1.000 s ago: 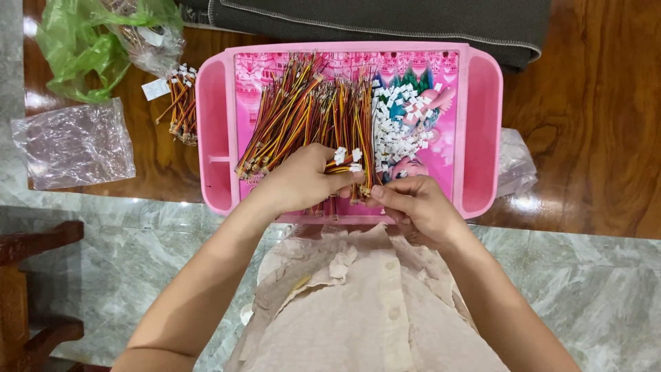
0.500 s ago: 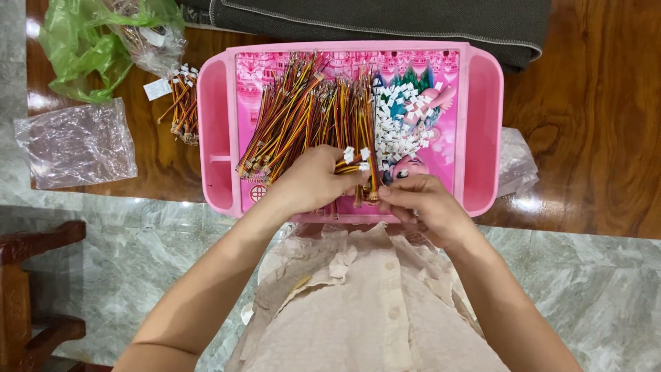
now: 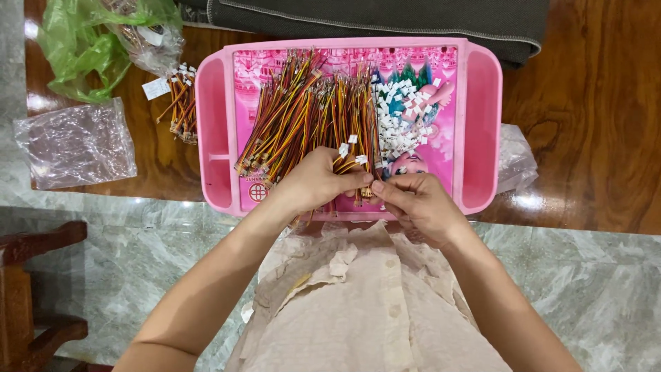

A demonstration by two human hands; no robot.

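Observation:
A pink plastic tray (image 3: 215, 124) lies on the wooden table. It holds a large heap of red, yellow and black wire leads (image 3: 303, 114) on the left and a pile of small white plastic connectors (image 3: 403, 114) on the right. My left hand (image 3: 313, 182) rests over the tray's near edge, shut on a small bunch of wire leads with white connectors on their ends. My right hand (image 3: 420, 203) is beside it, its fingertips pinched against the left fingertips at a wire end. What the right fingers pinch is too small to tell.
A green plastic bag (image 3: 79, 52) and a clear bag (image 3: 76, 145) lie left of the tray, with a small tagged bundle of wires (image 3: 182, 103) between. Dark grey fabric (image 3: 385, 17) lies behind the tray. Another clear bag (image 3: 516, 158) peeks out at right. Marble floor lies below.
My right hand has moved slightly up and left to meet my left fingertips. My left hand has stayed over the tray's near edge with its wire bunch.

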